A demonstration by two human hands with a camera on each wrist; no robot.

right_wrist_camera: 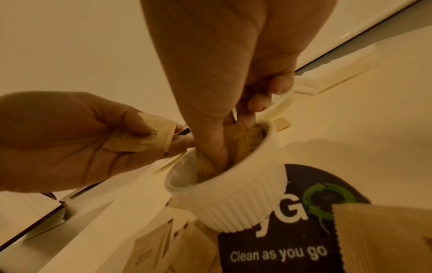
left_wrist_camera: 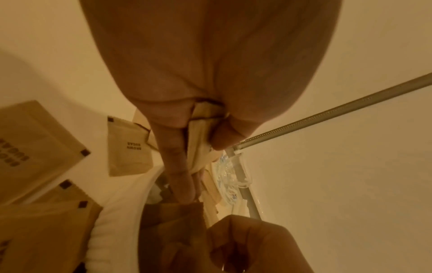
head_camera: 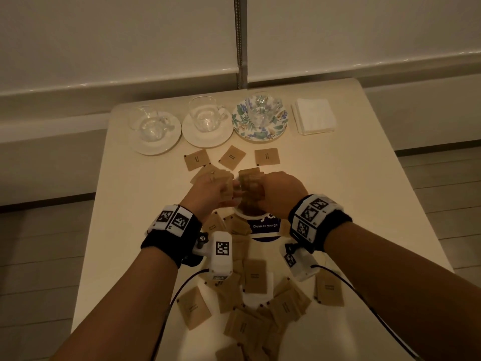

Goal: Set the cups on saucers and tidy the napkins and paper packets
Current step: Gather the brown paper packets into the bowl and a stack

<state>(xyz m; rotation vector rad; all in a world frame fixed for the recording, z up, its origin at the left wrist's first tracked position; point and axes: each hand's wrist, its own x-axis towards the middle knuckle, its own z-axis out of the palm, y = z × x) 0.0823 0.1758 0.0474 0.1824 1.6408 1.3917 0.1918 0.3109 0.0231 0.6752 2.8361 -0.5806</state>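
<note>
Packets [right_wrist_camera: 236,140] fill the ramekin [right_wrist_camera: 233,199] — right hand [right_wrist_camera: 222,73] grips them.

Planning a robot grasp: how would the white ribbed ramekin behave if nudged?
The white ribbed ramekin looks ceramic, so probably stiff and breakable. Its squat shape suggests sliding, not tipping. The brown paper sugar packets inside add little weight.

A pale cream desk [head_camera: 351,194] carries everything. Along its far edge stand two white saucers [head_camera: 145,144] [head_camera: 221,138] and a floral saucer [head_camera: 240,126], each bearing a glass cup, with a white napkin stack [head_camera: 313,115] to their right. Loose brown sugar packets [head_camera: 267,157] lie scattered from the middle to the near edge. A white ribbed ramekin [right_wrist_camera: 233,199] stands on a dark coaster [right_wrist_camera: 304,249] printed "Clean as you go"
</note>
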